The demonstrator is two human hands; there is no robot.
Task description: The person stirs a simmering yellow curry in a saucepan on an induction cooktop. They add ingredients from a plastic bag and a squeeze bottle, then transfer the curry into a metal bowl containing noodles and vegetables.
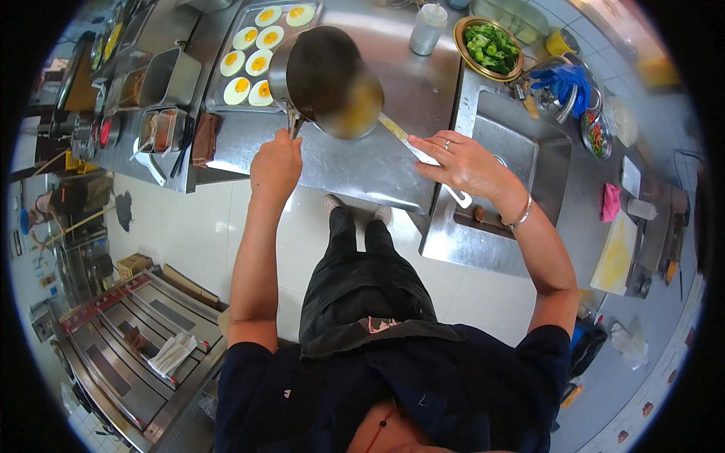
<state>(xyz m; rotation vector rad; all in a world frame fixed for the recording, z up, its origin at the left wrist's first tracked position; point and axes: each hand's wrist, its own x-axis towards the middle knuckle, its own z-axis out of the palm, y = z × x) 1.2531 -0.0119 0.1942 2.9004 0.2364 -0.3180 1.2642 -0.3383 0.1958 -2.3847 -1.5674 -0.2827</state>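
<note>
My left hand (276,164) grips the handle of a metal pan (320,65) with a dark inside, tilted over the steel worktop (340,170). My right hand (467,161) holds a white spatula (396,131) lightly between thumb and fingers; yellow residue coats its upper shaft. Its far end reaches the pan's right side, where a yellow mass (362,107) is blurred. A round rim shows below the pan, but I cannot tell whether it belongs to a separate bowl. Left of the pan, a metal tray (215,93) carries several fried eggs (270,37) with yellow yolks.
To the right is a steel sink (504,136), with a golden-rimmed bowl (460,42) of broccoli behind it. A clear container (429,31) stands on the worktop. At left lie a brown cloth (205,139) and metal food bins (170,76). Far left, a person (68,198) holds a long pole.
</note>
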